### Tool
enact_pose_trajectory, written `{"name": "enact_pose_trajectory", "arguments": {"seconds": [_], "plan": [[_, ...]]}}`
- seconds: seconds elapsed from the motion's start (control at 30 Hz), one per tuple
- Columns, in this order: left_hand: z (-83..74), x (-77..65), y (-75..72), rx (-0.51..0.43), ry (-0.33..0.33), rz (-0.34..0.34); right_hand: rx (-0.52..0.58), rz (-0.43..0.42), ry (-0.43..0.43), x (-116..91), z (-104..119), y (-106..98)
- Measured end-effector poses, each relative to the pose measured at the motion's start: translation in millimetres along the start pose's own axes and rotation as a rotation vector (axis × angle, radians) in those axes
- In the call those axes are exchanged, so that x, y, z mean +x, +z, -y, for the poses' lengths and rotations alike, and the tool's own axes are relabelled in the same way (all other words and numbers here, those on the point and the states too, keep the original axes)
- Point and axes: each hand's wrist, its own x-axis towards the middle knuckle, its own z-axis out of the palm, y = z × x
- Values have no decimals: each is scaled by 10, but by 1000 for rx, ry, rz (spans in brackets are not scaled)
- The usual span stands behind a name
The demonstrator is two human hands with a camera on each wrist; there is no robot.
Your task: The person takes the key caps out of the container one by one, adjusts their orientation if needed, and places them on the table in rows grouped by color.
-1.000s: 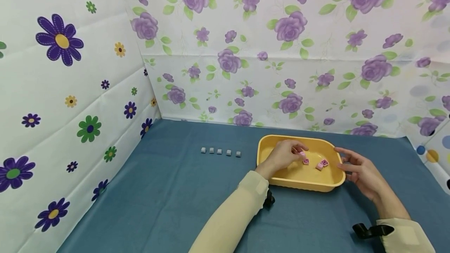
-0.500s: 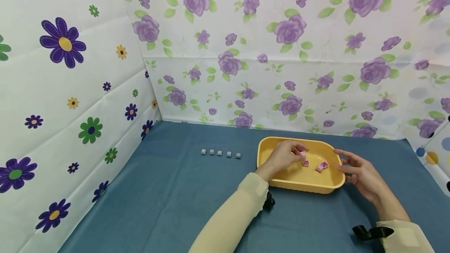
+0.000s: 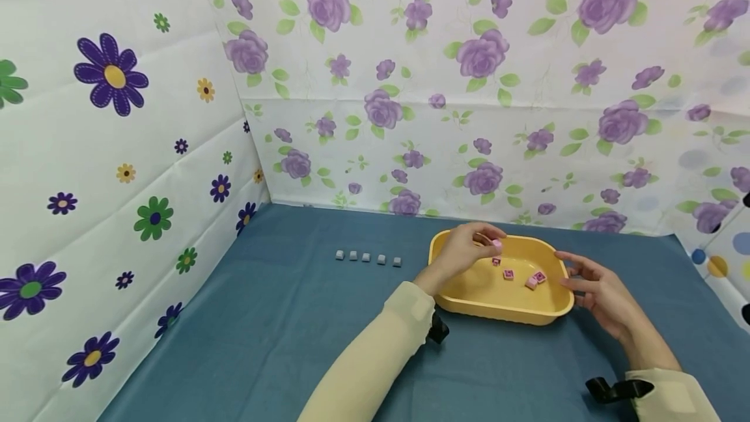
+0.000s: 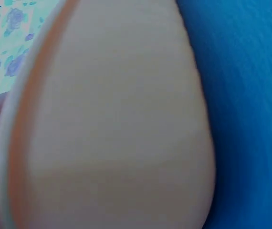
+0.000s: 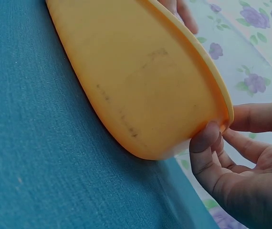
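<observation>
In the head view, my left hand [image 3: 459,253] is over the left part of a yellow tray [image 3: 486,308]. Thumb and fingers pinch a pink keycap [image 3: 497,244], partly covered by the fingertips. Several more pink keycaps [image 3: 508,275] lie scattered on the tray's floor, some with the hollow underside up. At the tray's right end, my right hand [image 3: 603,292] holds the rim; the right wrist view shows the thumb [image 5: 205,138] against the outer wall and a finger at the rim. The tray's wall [image 4: 121,105] fills most of the left wrist view, hiding the left fingertips.
Left of the tray, several pale grey keycaps [image 3: 366,257] stand in a spaced row on the blue cloth [image 3: 281,318]. A flowered sheet [image 3: 381,148] hangs behind the table, another along its left side.
My left hand has risen slightly and shifted left with the pink keycap, uncovering another keycap on the tray floor. The right hand stays at the tray's end.
</observation>
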Motion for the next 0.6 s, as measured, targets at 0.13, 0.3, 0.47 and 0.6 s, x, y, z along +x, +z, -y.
{"name": "enact_pose_trajectory", "arguments": {"seconds": [0.13,0.3,0.47,0.6], "plan": [[-48,-49,-143,15,9,-8,-8,-4,10,5,-4,-2],[-76,-112,-347,15,21,-23,-12,-3,26,15,-8,-1],[-68,-179,-566,31,24,-48,-14,-1,25,19,-9,4],[-44,-232,-737,66,29,-59,-5,0,11,8,-1,5]]}}
